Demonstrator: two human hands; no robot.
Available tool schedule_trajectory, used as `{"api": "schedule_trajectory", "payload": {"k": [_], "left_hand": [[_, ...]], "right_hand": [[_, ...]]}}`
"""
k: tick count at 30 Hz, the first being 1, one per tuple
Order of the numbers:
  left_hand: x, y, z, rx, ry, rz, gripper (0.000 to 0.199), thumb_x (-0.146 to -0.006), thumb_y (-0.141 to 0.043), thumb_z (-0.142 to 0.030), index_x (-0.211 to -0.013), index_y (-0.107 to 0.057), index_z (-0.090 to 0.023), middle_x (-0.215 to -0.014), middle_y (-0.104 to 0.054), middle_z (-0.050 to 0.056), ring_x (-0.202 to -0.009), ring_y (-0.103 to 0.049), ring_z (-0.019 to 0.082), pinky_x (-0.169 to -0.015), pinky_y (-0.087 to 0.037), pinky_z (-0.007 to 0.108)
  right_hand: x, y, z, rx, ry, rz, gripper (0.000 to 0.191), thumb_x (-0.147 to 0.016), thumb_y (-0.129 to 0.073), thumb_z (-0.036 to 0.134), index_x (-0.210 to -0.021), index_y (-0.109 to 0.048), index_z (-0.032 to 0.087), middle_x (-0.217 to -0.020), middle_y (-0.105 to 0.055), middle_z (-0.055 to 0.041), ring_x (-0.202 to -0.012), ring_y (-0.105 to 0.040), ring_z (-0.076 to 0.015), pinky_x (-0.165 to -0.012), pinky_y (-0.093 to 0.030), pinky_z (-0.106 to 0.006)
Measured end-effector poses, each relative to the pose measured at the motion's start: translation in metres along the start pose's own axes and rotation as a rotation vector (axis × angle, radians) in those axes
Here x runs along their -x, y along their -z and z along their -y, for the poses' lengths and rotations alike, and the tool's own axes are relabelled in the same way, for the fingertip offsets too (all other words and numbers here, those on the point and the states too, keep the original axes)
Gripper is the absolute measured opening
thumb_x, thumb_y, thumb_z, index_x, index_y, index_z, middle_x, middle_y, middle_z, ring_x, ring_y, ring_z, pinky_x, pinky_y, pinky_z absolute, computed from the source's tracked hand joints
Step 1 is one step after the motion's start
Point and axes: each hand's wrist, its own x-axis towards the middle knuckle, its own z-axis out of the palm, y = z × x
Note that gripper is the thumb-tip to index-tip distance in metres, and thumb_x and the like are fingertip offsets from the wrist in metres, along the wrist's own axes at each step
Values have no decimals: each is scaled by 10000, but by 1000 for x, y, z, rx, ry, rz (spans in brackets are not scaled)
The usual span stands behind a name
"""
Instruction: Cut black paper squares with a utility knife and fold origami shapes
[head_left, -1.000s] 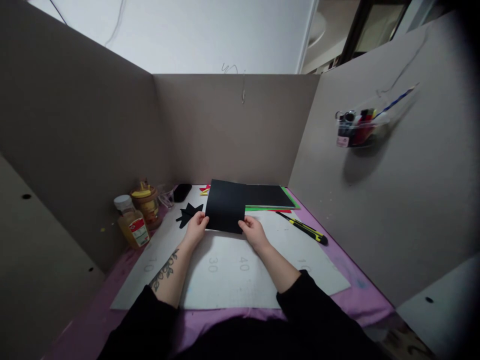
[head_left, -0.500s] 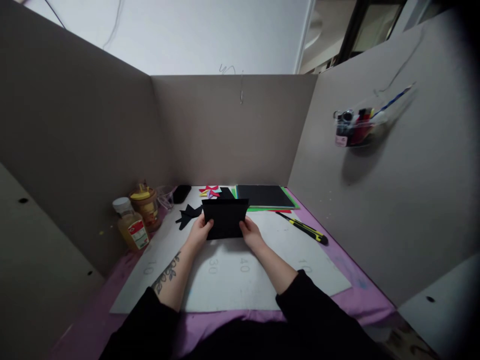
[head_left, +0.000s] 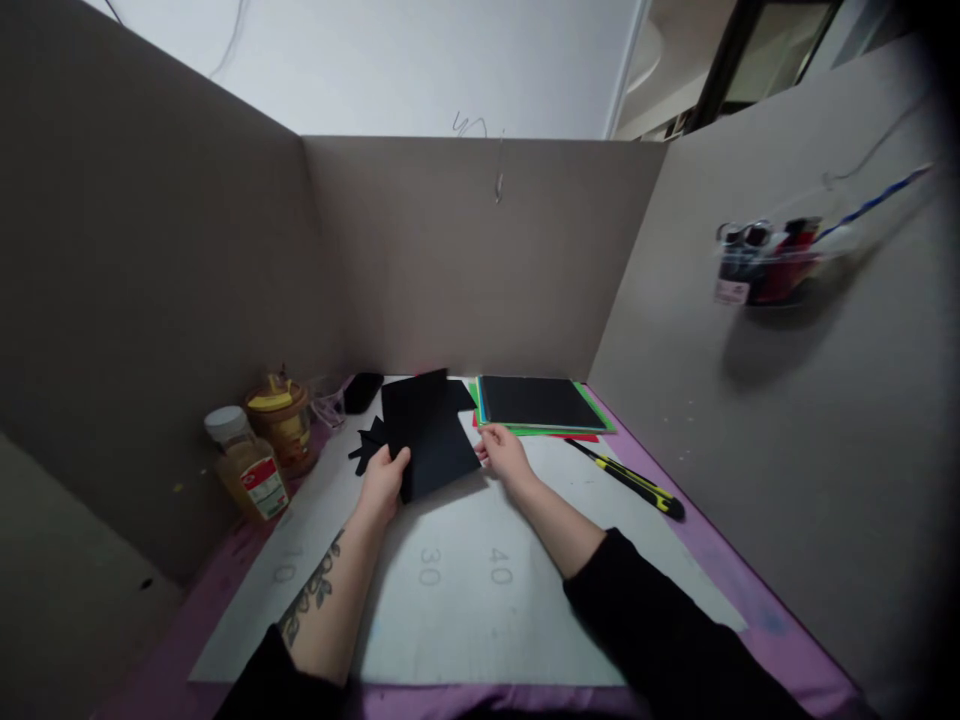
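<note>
A sheet of black paper point(head_left: 435, 450) is held tilted above the white mat point(head_left: 465, 620), and a crease seems to cross its upper part. My left hand point(head_left: 385, 483) grips its lower left edge, thumb on top. At the paper's right corner, my right hand point(head_left: 506, 455) has its fingers closed and pinching the edge. Partly covered behind the paper lie black cut-out paper shapes point(head_left: 367, 447) on the left and another black piece point(head_left: 461, 395) on the right.
A stack of coloured paper with black on top point(head_left: 536, 402) lies at the back right, beside a yellow-black cutter knife point(head_left: 637, 483). On the left stand a bottle point(head_left: 251, 470), a brown jar point(head_left: 281, 420) and a clear cup point(head_left: 328, 400). A dark phone-like object point(head_left: 364, 392) lies behind. A clear holder point(head_left: 772, 265) hangs on the right wall.
The black paper has turned from level to tilted and now shows a larger face. My right hand has shifted to its right corner. The whole view has moved slightly.
</note>
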Motion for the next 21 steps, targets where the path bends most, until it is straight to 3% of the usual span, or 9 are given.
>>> {"api": "schedule_trajectory", "payload": {"k": [4,7,11,13,16,21], "left_hand": [[-10,9,-5,134,-3,-210,287,-739,-626,-281,-997,-601,-159,-946,-704,82,-831,-658,197,-781,-519,350],[-9,10,-11,211,-11,-255,274,-771,-584,-249,-1034,-596,-174,-1008,-695,81,-887,-655,205,-828,-513,377],[-6,10,-14,217,22,-251,286,-782,-577,-262,-1059,-590,-193,-1053,-682,84,-938,-648,226,-858,-506,406],[-5,11,-13,249,73,-248,281,-784,-568,-249,-1058,-590,-192,-1038,-686,91,-936,-651,232,-848,-512,407],[-6,12,-12,291,164,-229,271,-778,-536,-207,-1043,-594,-205,-1009,-695,85,-933,-655,231,-832,-521,400],[-9,15,-12,219,160,-268,403,-690,-516,-114,-1074,-573,-221,-1031,-690,60,-921,-658,223,-828,-518,395]], "right_hand": [[-58,-10,-4,417,56,-54,193,-750,-504,247,-900,-611,188,-876,-668,-72,-857,-593,-219,-796,-432,-337],[-93,-30,-8,523,77,1,363,-681,-627,267,-1023,-598,149,-1082,-624,-147,-1071,-519,-280,-935,-358,-366],[-122,-59,-13,668,20,51,588,-655,-688,307,-1179,-507,111,-1261,-510,-214,-1226,-400,-327,-981,-313,-398],[-129,-67,-17,621,-30,34,585,-641,-703,253,-1173,-508,108,-1223,-536,-235,-1202,-433,-338,-961,-323,-418],[-136,-66,-20,533,-65,21,467,-669,-682,217,-1105,-548,117,-996,-641,-223,-1025,-570,-324,-872,-382,-419],[-141,-35,0,357,-47,-80,331,-854,-441,370,-1118,-500,180,-882,-641,-112,-767,-635,-217,-667,-463,-329]]}}
